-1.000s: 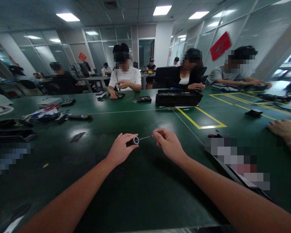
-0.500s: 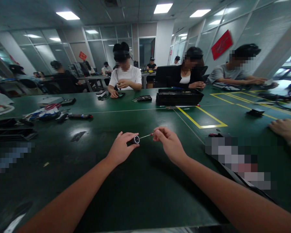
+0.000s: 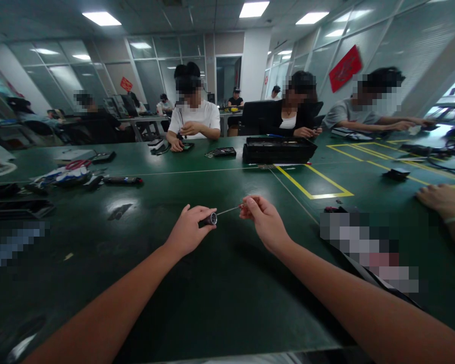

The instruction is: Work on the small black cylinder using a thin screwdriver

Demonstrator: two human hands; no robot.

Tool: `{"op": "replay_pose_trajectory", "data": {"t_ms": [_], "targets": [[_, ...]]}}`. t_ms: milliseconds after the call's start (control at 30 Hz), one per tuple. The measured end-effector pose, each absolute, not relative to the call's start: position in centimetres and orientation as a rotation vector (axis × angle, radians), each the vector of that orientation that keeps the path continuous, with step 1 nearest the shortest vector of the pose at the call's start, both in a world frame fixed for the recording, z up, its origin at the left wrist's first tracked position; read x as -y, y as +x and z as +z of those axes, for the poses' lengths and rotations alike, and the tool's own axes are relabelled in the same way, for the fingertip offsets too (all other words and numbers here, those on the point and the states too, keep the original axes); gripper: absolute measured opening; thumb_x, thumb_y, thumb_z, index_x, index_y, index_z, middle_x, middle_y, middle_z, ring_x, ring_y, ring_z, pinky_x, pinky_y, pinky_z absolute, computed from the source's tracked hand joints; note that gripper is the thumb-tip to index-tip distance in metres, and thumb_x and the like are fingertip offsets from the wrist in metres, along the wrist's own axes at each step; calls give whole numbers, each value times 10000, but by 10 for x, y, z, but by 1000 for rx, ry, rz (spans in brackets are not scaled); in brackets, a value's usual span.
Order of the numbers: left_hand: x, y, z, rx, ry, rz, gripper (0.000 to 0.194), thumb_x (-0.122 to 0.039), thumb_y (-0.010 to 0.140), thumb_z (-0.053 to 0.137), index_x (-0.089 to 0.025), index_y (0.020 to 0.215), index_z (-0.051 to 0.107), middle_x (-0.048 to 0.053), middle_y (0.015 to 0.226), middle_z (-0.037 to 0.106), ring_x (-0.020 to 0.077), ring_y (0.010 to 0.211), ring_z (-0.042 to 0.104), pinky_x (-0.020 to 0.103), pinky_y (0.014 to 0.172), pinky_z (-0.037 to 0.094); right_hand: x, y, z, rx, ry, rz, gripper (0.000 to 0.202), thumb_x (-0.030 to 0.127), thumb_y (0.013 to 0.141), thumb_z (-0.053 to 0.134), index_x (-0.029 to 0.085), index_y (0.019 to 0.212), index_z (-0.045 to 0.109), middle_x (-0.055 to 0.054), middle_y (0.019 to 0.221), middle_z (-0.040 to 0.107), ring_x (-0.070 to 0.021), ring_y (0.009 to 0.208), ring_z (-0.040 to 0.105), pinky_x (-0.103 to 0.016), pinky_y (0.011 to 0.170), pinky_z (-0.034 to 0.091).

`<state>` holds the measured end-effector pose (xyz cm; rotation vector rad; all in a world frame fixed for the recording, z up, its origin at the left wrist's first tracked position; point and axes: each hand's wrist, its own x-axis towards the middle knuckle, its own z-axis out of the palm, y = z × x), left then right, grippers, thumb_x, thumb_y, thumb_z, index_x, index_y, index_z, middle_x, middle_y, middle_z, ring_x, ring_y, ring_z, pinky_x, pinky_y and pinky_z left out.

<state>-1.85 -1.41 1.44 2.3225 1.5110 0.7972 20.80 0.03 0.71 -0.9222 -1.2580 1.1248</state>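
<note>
Black tube (image 3: pixel 211 219) is held in your left hand (image 3: pixel 188 230) | your right hand (image 3: pixel 264 220) pinches thin rod (image 3: pixel 228 210) | green table (image 3: pixel 212 308) underneath | far: black box (image 3: pixel 279 151) | far right: red poster (image 3: pixel 345 69)

A tube (image 3: pixel 208 220) is in the left hand (image 3: pixel 189 228), a rod (image 3: pixel 228 210) in the right hand (image 3: pixel 264 222); behind, a box (image 3: pixel 279 151) on the table (image 3: pixel 220 303).

cylinder (image 3: pixel 206 221): black, white-rimmed | rod (image 3: pixel 228 210): grey, red-ended | tabletop (image 3: pixel 212 313): green, yellow-lined
</note>
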Motion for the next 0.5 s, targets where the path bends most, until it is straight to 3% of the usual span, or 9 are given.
{"op": "replay_pose_trajectory", "data": {"t_ms": [500], "targets": [[16, -16, 16, -1518, 2288, 871, 406, -256, 859, 705, -278, 1262, 660, 53, 1261, 669, 255, 1204, 585, 606, 1207, 182, 11, 205, 15, 1541, -1031, 910, 206, 395, 978, 500, 217, 1023, 594, -29, 865, 684, -179, 798, 653, -360, 781, 517]]}}
